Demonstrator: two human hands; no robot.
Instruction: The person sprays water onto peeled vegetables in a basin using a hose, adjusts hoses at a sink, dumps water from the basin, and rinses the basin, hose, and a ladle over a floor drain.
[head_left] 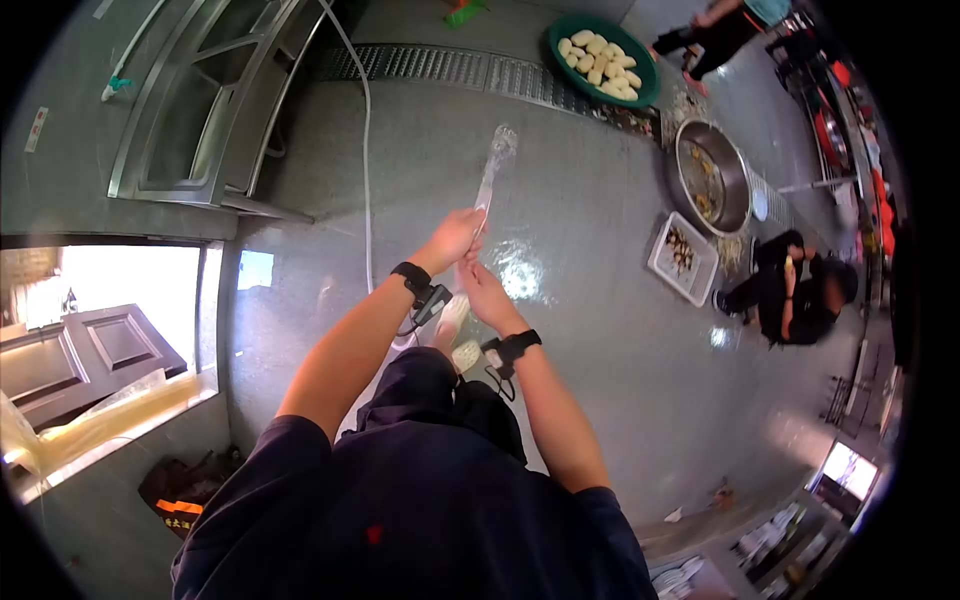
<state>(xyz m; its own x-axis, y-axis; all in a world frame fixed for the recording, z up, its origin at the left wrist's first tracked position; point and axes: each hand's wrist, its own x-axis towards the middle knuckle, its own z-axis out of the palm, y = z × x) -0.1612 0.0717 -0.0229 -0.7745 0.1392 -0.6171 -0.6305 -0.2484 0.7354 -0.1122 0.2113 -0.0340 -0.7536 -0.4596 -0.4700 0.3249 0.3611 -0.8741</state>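
Note:
Out in front of me, both hands are closed one ahead of the other on a pale hose [484,196]. My left hand [455,241] grips it farther forward, near its outlet. Just behind, my right hand [487,297] has its fingers pinched on the same hose. A clear, glassy splash that looks like water [504,142] spreads beyond the outlet over the grey wet floor [590,260]. Below my hands, a pinkish-white length runs back toward my legs, blurred and partly hidden. Each wrist wears a black strap with a small device.
A long white hose [366,170] trails across the floor at left, near a steel sink unit [215,130]. Farther off are a green tub [552,50] of pale peeled vegetables, a steel basin [745,200] and a white crate [655,262]. A crouching person [800,300] works at right.

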